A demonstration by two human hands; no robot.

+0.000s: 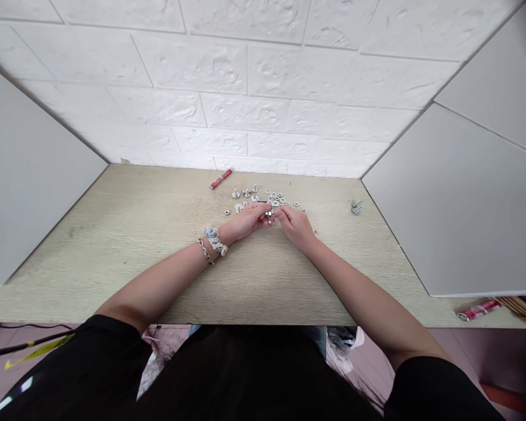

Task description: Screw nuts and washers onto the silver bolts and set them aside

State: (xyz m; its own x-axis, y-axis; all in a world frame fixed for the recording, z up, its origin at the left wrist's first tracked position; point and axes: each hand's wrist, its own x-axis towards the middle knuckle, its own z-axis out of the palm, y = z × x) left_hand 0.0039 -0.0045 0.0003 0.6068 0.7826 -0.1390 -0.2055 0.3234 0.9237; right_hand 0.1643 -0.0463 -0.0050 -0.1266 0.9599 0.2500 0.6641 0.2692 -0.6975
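My left hand (248, 221) is closed in a pinch around a small metal bolt with a nut (269, 214) on it. From the other side, the thumb and fingers of my right hand (297, 227) pinch the bolt's end, so both hands meet over the table. The fingers partly hide the bolt, and its head cannot be made out. Just beyond my hands lie several loose washers (273, 195) and nuts. Several bolts (247, 193) stand or lie to the left of the washers. A single nut (227, 212) rests left of my left hand.
The wooden table (158, 234) meets a white brick-patterned wall (267, 70). A red tube (220, 179) lies near the wall. A small cluster of screws (356, 207) sits at the right. Grey panels (464, 199) close off both sides. Another red tube (478, 310) lies at the front right edge.
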